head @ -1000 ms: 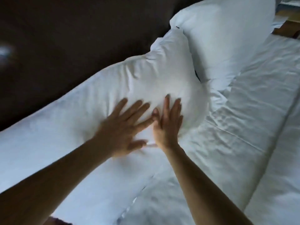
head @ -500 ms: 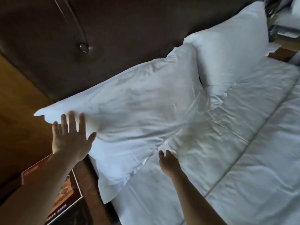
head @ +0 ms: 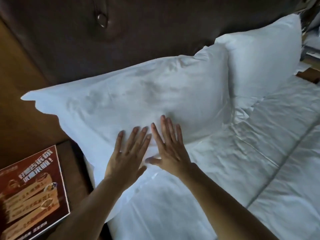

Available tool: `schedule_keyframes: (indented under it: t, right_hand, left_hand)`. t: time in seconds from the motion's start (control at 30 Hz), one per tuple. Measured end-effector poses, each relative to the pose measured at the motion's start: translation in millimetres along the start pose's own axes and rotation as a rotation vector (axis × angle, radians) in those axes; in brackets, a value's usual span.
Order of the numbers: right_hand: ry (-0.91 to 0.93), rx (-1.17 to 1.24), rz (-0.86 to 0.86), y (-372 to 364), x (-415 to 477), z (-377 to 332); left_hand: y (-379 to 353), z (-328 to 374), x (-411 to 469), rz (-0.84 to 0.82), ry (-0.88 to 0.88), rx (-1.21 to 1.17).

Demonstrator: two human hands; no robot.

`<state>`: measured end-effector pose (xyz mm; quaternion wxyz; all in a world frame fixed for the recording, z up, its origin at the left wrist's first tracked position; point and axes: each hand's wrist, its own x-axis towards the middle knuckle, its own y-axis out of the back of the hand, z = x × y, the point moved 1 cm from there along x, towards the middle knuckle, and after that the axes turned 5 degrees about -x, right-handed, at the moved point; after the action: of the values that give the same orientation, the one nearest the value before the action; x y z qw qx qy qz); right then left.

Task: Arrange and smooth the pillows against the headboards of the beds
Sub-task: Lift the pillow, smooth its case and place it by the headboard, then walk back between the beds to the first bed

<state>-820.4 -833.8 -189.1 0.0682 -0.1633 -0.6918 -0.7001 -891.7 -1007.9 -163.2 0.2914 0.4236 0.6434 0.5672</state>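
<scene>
Dark padded headboard (head: 155, 40) backs the near pillow (head: 138, 101), its long axis along it. Left hand (head: 126, 158) and right hand (head: 170, 151) press its lower middle, fingers (head: 135, 135) spread flat, holding nothing.

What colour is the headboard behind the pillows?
Dark brown, tufted with a shiny button; the headboard shows in the head view.

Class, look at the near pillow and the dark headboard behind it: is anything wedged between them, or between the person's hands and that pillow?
Nothing visible. The left hand and right hand lie flat, fingers spread, directly on the near pillow. Its back edge lies along the headboard with no object showing between. The second pillow sits beside it, not behind.
</scene>
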Motion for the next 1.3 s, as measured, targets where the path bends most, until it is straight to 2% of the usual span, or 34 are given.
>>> schedule_keyframes:
  t: [0.07, 0.17, 0.23, 0.33, 0.4, 0.47, 0.57, 0.67, 0.83, 1.1, 1.3]
  right_hand:
    - [-0.14, 0.003, -0.087, -31.0, -10.1, 21.9]
    - [-0.325, 0.049, -0.373, -71.3, -78.7, 19.7]
    - [-0.344, 0.032, -0.487, -83.5, -121.4, 10.2]
    - [-0.312, 0.022, -0.648, -75.9, -138.3, 10.3]
    - [-0.317, 0.034, -0.755, -54.3, -137.9, 16.9]
    - [-0.354, 0.051, -0.772, -20.7, -136.4, 20.3]
    - [-0.437, 0.043, -0.686, 47.8, -140.9, 19.4]
    - [-0.561, 0.001, -0.555, 122.6, -156.5, 14.0]
    - [-0.797, -0.03, -0.409, 259.8, -222.4, -21.4]
    - [-1.076, -0.134, -0.201, 423.4, -406.3, -97.3]
    - [-1.338, -0.15, -0.211, 485.7, -576.3, -152.8]
  left_hand:
    - [-30.4, 14.2, -3.1, -0.055, 0.01, -0.043]
    - [-72.9, 57.0, -36.7, -0.267, 0.016, -0.137]
    - [-92.6, 84.5, -59.7, -0.367, 0.073, -0.206]
    - [-99.0, 104.7, -75.8, -0.556, 0.202, -0.288]
    - [-83.3, 105.0, -76.3, -0.67, 0.266, -0.344]
    - [-56.9, 100.7, -71.6, -0.711, 0.282, -0.342]
    - [0.3, 94.0, -66.9, -0.638, 0.225, -0.316]
    - [68.8, 91.4, -67.0, -0.479, 0.169, -0.299]
    - [198.8, 122.0, -95.7, -0.273, 0.029, -0.25]
    - [334.9, 217.1, -193.2, -0.077, -0.216, -0.246]
    - [384.3, 340.6, -296.1, -0.038, -0.502, -0.289]
